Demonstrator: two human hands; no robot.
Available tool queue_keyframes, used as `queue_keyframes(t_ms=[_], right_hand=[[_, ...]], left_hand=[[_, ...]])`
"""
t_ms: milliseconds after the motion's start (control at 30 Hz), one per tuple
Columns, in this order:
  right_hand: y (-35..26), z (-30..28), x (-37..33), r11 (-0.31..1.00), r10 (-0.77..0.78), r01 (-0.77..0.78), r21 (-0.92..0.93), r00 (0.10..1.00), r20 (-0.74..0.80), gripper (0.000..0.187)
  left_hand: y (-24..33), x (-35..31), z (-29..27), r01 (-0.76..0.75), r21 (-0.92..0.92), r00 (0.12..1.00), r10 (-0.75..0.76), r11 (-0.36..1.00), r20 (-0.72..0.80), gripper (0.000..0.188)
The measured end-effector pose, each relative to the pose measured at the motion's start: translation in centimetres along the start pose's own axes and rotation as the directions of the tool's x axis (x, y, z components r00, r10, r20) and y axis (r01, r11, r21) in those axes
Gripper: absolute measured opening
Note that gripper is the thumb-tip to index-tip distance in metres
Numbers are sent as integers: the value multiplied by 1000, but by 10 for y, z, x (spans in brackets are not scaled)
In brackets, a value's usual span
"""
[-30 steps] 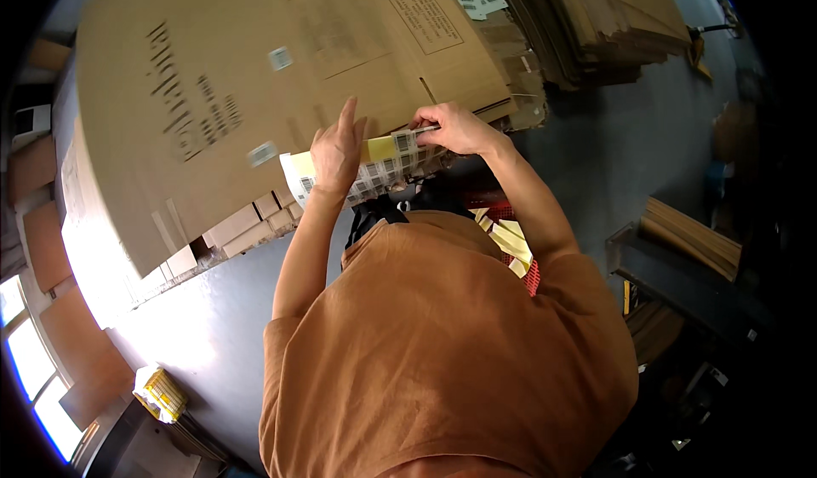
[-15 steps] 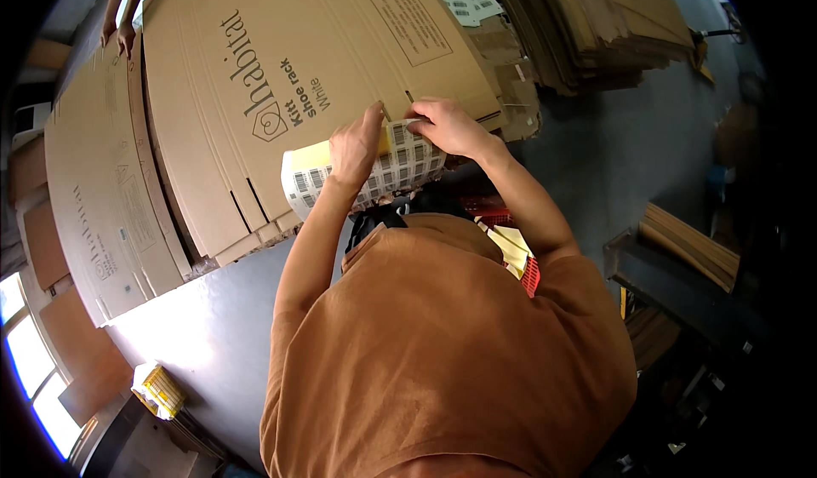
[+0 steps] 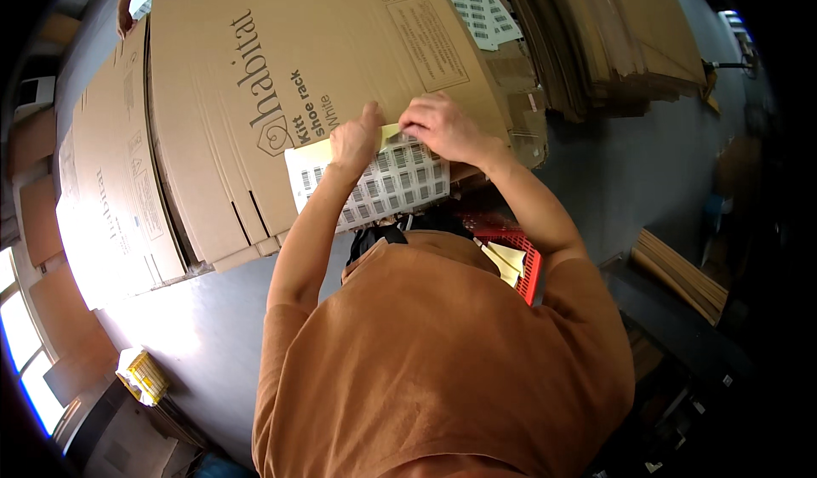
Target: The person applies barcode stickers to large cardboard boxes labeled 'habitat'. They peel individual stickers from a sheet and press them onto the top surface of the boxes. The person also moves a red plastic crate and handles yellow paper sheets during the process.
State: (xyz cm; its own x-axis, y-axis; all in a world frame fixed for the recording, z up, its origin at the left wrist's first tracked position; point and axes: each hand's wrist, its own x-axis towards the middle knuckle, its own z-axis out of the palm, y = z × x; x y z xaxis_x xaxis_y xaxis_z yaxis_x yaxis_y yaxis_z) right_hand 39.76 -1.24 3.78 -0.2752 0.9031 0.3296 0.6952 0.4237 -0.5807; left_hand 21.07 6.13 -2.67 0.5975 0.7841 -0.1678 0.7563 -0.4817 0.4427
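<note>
A white sheet of barcode labels (image 3: 391, 184) lies at the near edge of a large flat brown carton (image 3: 340, 44), its yellowish backing (image 3: 317, 150) bare along the top. My left hand (image 3: 355, 144) grips the upper part of this sheet, fingers curled over it and thumb pointing away from me. Just to its right, my right hand (image 3: 444, 129) has thumb and fingers pinched together at the sheet's upper edge, by the top row of labels. Whether a single loose label sits in that pinch is hidden by the fingers.
Another flat carton (image 3: 119, 171) adjoins on the left, with another person's hand (image 3: 125, 25) at its far end. More label sheets (image 3: 477, 10) lie at the far right, beside stacked cardboard (image 3: 596, 35). A red basket (image 3: 531, 269) is close by my right side; a yellow basket (image 3: 146, 377) stands lower left.
The label sheet now lies flatter, with less curl. My right hand has shifted slightly left along its upper edge, its fingers closing more tightly. The view has shifted a little.
</note>
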Motion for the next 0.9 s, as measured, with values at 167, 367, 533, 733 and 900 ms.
queue_keyframes(t_ms=[167, 367, 533, 733, 900], right_hand=[[58, -33, 83, 814, 376, -433, 388, 901, 215, 12], [150, 19, 125, 877, 370, -477, 62, 751, 547, 19], [161, 35, 131, 875, 396, -484, -4, 712, 580, 20], [158, 40, 133, 858, 454, -510, -59, 701, 550, 19], [148, 40, 132, 837, 512, -533, -124, 684, 520, 21]], left_hand=[[-17, 10, 13, -71, -50, 997, 69, 996, -28, 12], [-14, 17, 8, -32, -6, 998, 33, 999, 55, 38], [-12, 32, -3, -96, -11, 991, 96, 995, 93, 57], [-1, 48, -5, -11, 43, 982, 3, 999, 191, 56], [7, 50, -9, 25, 82, 976, -42, 996, 212, 51]])
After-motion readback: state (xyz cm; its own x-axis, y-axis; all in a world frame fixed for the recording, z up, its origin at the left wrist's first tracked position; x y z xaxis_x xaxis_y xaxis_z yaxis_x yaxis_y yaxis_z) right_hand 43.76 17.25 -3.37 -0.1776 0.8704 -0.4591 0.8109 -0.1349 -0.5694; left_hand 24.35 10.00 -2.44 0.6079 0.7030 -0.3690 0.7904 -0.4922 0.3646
